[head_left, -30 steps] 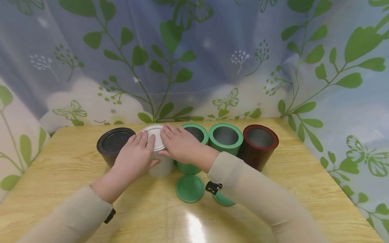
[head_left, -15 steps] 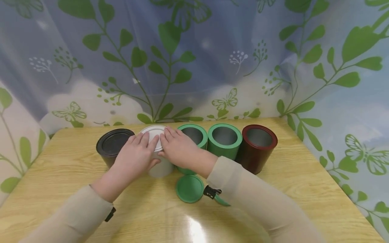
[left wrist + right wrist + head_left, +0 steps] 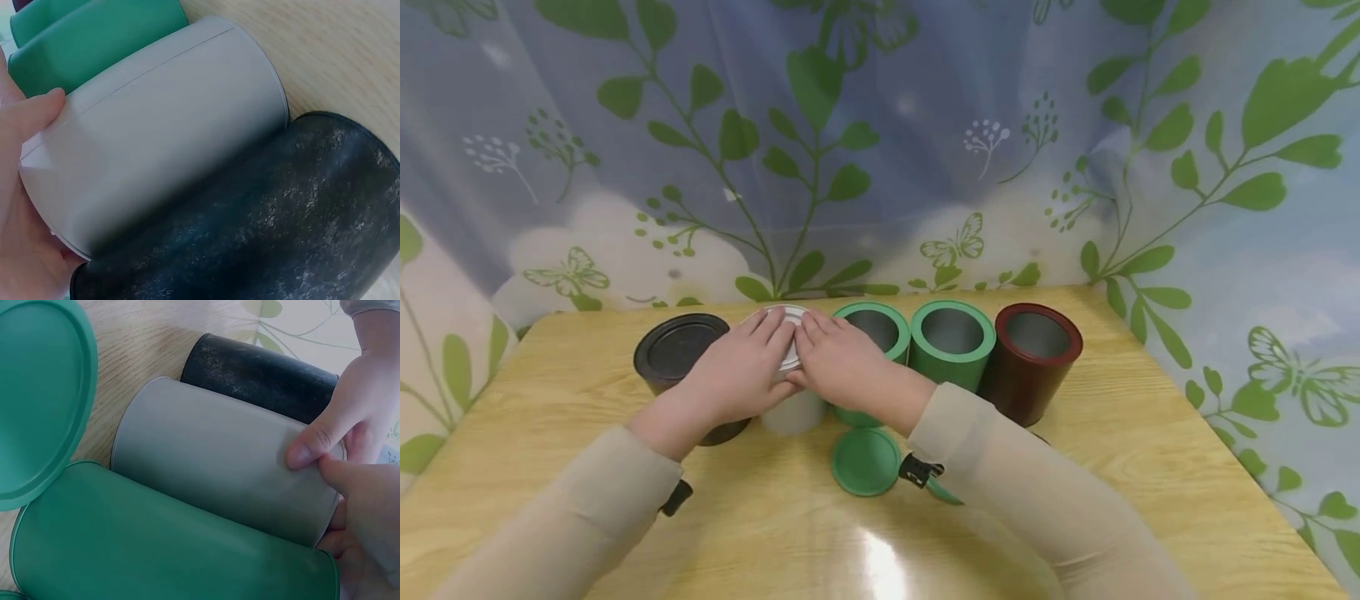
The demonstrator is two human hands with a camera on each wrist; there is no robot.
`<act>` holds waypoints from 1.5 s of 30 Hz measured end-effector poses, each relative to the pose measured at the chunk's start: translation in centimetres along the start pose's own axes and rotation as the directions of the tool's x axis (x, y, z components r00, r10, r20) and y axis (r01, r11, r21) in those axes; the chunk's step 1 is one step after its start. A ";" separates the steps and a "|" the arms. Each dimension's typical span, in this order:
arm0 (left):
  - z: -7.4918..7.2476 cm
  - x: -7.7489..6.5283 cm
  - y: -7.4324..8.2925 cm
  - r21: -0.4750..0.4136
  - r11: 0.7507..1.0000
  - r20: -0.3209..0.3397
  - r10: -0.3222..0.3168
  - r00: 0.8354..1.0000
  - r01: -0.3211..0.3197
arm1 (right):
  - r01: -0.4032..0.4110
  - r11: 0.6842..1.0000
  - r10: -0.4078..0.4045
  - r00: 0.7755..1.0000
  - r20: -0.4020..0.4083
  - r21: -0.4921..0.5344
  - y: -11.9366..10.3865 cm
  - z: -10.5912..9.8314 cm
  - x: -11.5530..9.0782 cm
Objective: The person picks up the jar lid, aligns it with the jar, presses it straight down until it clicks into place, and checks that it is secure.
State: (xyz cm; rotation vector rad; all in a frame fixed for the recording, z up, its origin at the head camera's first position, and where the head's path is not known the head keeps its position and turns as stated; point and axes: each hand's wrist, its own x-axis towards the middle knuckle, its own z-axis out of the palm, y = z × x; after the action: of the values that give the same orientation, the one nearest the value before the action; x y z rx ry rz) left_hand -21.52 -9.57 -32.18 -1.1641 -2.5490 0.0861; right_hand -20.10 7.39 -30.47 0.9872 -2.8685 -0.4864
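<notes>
A white can with a white lid stands upright in a row of cans. My left hand lies over the left part of the lid, fingers extended, with its thumb against the can's side. From the right, my right hand presses on the lid with straight fingers, its thumb near the left thumb at the rim. In the right wrist view, both thumbs show at the upper edge of the white can. The hands cover much of the lid, so I cannot tell how it sits.
Left of the white can stands a lidded black can. To its right are two open green cans and an open dark red can. A green lid lies in front; another green lid is mostly under the right sleeve.
My left hand has shifted up and right, covering more of the white lid, and its thumb has come close to the right thumb. The right hand stays almost in place.
</notes>
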 end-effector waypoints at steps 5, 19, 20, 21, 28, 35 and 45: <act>-0.4 0.1 0.1 -0.005 0.999 0.046 -0.039 0.998 0.040 | -0.015 1.000 0.014 1.000 0.024 0.020 0.2 -0.2 0.0; 0.3 -1.1 1.9 0.152 0.978 -0.170 -0.115 0.979 0.141 | -0.037 0.999 0.037 0.997 0.062 0.002 -0.1 -0.2 0.1; 0.3 -1.2 2.0 0.176 0.974 -0.202 -0.109 0.973 0.145 | -0.036 0.999 0.036 0.998 0.058 0.006 -0.1 -0.2 0.1; 0.4 -1.3 2.1 0.195 0.969 -0.230 -0.105 0.968 0.152 | -0.033 0.999 0.032 0.998 0.052 0.008 -0.1 -0.2 0.1; 0.7 -1.4 2.3 0.229 0.963 -0.271 -0.081 0.959 0.146 | -0.025 1.000 0.025 0.999 0.025 0.010 -0.2 -0.1 0.2; 0.6 -1.5 2.3 0.226 0.960 -0.223 -0.113 0.968 0.164 | -0.026 1.000 0.026 1.000 0.015 0.014 -0.2 -0.2 0.1; 0.6 -1.5 2.6 0.228 0.959 -0.267 -0.106 0.958 0.169 | -0.036 0.998 0.034 0.999 0.032 0.051 -0.3 -0.2 -0.1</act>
State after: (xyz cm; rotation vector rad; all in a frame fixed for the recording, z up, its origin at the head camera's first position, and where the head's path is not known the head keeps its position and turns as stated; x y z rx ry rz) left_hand -18.91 -8.93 -33.68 -0.8405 -2.3076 0.2044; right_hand -19.85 7.16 -30.38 0.9435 -2.9343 -0.4307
